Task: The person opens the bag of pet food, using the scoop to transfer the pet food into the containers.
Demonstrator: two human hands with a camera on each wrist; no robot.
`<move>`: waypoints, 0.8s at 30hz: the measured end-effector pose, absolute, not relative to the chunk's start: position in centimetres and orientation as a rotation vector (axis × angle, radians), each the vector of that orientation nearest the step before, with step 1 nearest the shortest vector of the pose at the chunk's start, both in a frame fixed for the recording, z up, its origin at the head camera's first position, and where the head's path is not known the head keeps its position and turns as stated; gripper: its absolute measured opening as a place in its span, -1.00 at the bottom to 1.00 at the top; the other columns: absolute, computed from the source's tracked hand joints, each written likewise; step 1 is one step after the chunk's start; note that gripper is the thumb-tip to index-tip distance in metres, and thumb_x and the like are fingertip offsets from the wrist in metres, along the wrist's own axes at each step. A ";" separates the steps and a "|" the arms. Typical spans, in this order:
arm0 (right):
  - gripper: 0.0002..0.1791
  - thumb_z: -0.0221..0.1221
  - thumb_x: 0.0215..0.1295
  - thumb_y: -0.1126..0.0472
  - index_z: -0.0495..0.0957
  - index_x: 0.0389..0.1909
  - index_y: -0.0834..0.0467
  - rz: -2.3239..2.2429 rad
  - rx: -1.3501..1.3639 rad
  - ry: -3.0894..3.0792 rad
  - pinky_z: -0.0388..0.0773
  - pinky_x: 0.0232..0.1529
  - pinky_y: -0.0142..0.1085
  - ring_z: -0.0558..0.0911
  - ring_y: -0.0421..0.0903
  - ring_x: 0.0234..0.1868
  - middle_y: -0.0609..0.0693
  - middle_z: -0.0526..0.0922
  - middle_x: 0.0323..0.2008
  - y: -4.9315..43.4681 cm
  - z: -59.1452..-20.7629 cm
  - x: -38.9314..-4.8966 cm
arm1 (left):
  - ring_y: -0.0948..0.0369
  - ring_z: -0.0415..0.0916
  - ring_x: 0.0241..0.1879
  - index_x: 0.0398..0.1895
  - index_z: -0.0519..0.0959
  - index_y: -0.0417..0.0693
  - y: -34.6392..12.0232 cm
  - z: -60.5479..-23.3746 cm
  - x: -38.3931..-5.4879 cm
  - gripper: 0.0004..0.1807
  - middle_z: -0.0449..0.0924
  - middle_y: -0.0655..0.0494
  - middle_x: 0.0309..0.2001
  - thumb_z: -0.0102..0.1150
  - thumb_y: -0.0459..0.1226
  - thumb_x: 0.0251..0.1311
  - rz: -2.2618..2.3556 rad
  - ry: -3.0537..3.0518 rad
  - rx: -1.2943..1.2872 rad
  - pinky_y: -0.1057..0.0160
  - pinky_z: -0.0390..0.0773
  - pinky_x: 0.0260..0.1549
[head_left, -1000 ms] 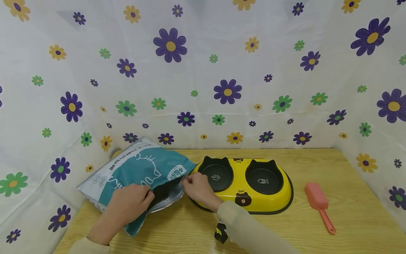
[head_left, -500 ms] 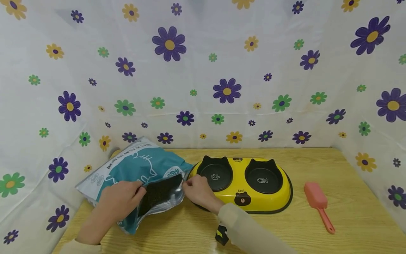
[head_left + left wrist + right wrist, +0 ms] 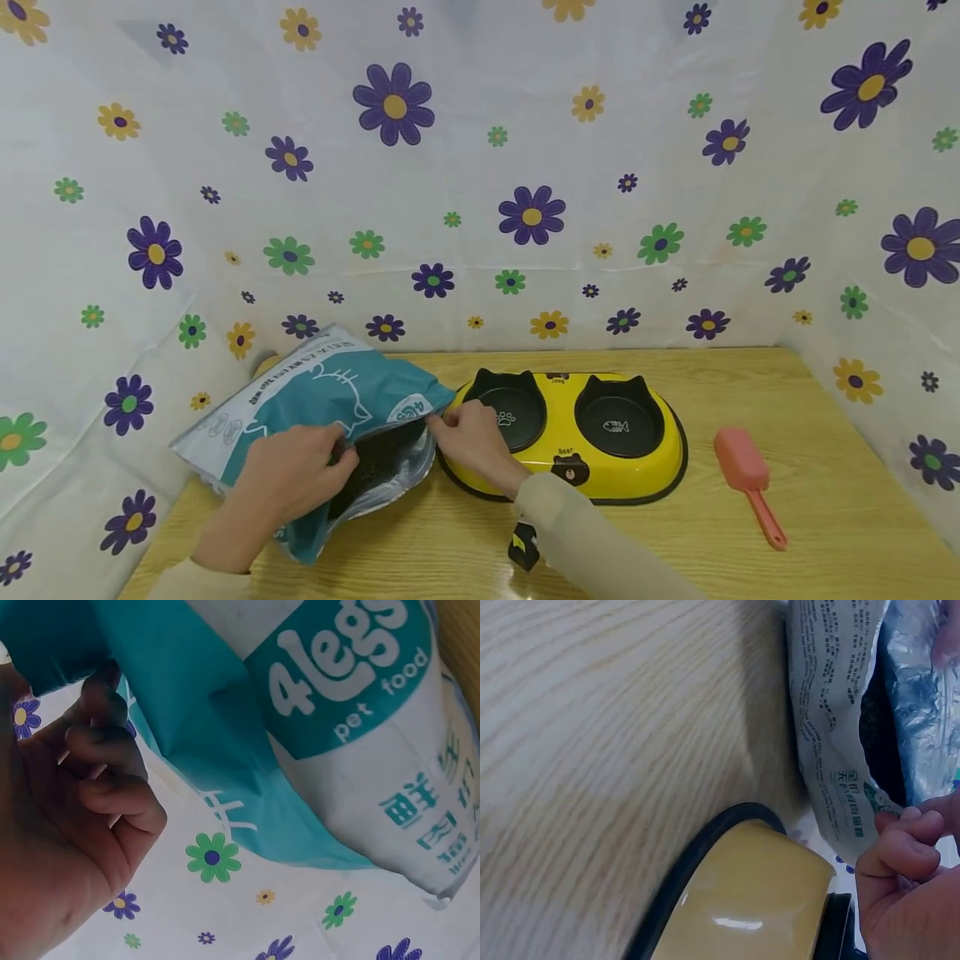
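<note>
A teal and white pet food bag [image 3: 300, 392] lies on its side at the left, its mouth gaping toward the person, with silver lining and dark contents inside. My left hand [image 3: 296, 475] pinches the upper edge of the mouth between thumb and fingers; in the left wrist view that hand [image 3: 90, 795] has its other fingers curled beside the teal film. My right hand [image 3: 476, 442] pinches the mouth's right corner, close to the yellow double bowl stand [image 3: 558, 417]. From the right wrist, the bag's printed back [image 3: 832, 735] and the pinching right fingers [image 3: 907, 855] show.
Two black cat-eared bowls, the left one [image 3: 517, 421] partly behind the right hand, sit in the yellow stand. A pink scoop [image 3: 742, 458] lies at the right on the wooden table [image 3: 840, 500]. Flowered cloth [image 3: 480, 167] surrounds the back and sides.
The bag's mouth opened wider half a second ago, then its upper edge came partly down. My left hand shifted left, then slightly right again. The right hand keeps its hold on the corner.
</note>
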State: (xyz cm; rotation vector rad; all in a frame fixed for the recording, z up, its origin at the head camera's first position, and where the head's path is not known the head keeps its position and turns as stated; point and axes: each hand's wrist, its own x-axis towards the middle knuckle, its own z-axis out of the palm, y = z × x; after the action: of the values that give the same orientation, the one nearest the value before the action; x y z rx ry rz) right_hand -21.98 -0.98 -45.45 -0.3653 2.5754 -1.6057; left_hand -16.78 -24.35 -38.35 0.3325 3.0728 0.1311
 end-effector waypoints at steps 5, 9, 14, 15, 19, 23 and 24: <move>-0.42 0.14 0.45 0.17 0.31 -0.85 0.03 -1.629 -0.326 2.561 0.06 -0.70 -0.40 0.18 -0.24 -0.82 -0.18 0.17 -0.85 -1.1 -45.1 -22.1 | 0.24 0.35 -0.63 -0.58 0.42 0.13 -23.9 -38.7 -16.8 -0.62 0.38 0.18 -0.65 0.09 -0.03 0.47 0.155 3.126 0.432 0.18 0.31 -0.66; -0.40 0.14 0.42 0.23 0.22 -0.87 0.02 -1.581 -0.350 2.604 0.01 -0.70 -0.40 0.11 -0.24 -0.82 -0.18 0.11 -0.85 -1.2 -44.9 -22.2 | 0.24 0.40 -0.61 -0.61 0.40 0.13 -24.2 -38.9 -16.9 -0.60 0.41 0.18 -0.65 0.09 -0.10 0.47 0.122 3.164 0.476 0.16 0.35 -0.66; -0.39 0.14 0.36 0.33 0.14 -0.87 0.01 -1.503 -0.452 2.678 -0.02 -0.73 -0.44 0.04 -0.27 -0.84 -0.19 0.04 -0.84 -1.6 -45.1 -22.1 | 0.27 0.39 -0.62 -0.62 0.35 0.14 -25.2 -38.8 -16.9 -0.59 0.36 0.20 -0.68 0.08 -0.11 0.48 0.127 3.203 0.481 0.17 0.33 -0.66; -0.39 0.15 0.35 0.35 0.13 -0.86 0.02 -1.484 -0.476 2.701 -0.02 -0.73 -0.45 0.04 -0.28 -0.84 -0.19 0.03 -0.84 -1.6 -45.2 -22.1 | 0.27 0.37 -0.63 -0.62 0.34 0.14 -25.3 -38.8 -16.9 -0.59 0.34 0.21 -0.69 0.07 -0.12 0.48 0.140 3.213 0.478 0.17 0.33 -0.66; -0.40 0.16 0.31 0.40 0.12 -0.85 0.02 -1.382 -0.540 2.806 -0.01 -0.73 -0.49 0.07 -0.30 -0.83 -0.20 0.02 -0.82 -1.5 -45.3 -22.0 | 0.27 0.40 -0.59 -0.59 0.37 0.14 -25.3 -39.3 -16.6 -0.62 0.34 0.22 -0.67 0.06 -0.14 0.49 0.221 3.192 0.489 0.16 0.38 -0.60; -0.38 0.17 0.28 0.43 0.10 -0.86 0.02 -1.231 -0.551 2.893 0.00 -0.75 -0.50 0.08 -0.30 -0.82 -0.20 0.00 -0.81 -1.1 -45.4 -21.8 | 0.28 0.47 -0.52 -0.55 0.41 0.14 -24.9 -40.7 -16.2 -0.65 0.37 0.24 -0.64 0.04 -0.14 0.51 0.300 3.109 0.499 0.18 0.43 -0.54; -0.38 0.17 0.29 0.43 0.11 -0.86 0.02 -1.197 -0.551 2.902 0.01 -0.76 -0.50 0.10 -0.30 -0.82 -0.20 0.01 -0.81 -1.1 -45.5 -21.7 | 0.29 0.48 -0.51 -0.55 0.42 0.15 -24.8 -41.0 -16.1 -0.65 0.38 0.26 -0.64 0.05 -0.14 0.51 0.311 3.101 0.488 0.19 0.44 -0.54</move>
State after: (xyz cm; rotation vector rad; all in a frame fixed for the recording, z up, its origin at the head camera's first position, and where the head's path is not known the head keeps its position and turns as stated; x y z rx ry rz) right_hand -21.72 -1.06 -45.46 -0.5513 2.9019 -1.1967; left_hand -16.15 -24.81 -40.99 0.4880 3.1010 0.3107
